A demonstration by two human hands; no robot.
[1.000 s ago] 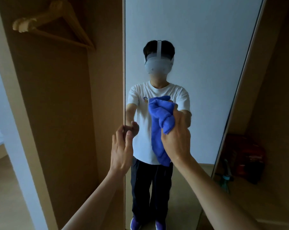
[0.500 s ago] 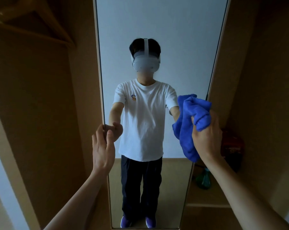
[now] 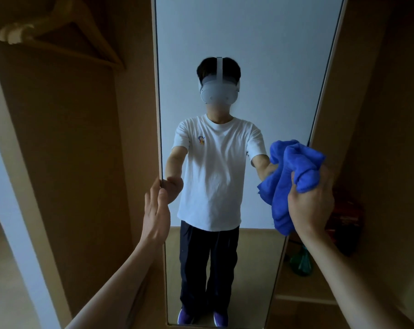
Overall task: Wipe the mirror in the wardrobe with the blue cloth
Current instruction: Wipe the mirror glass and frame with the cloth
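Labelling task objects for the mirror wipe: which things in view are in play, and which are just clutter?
In play:
mirror
blue cloth, bunched in the right hand
left hand, at the mirror's left edge

Lying about:
wooden hanger
green bottle
dark red item, right of the mirror

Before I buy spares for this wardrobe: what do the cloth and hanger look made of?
The cloth: soft blue fabric, probably microfibre, plush and bunched in folds. The hanger: looks like pale wood, smooth matte finish, though dim light leaves it open.
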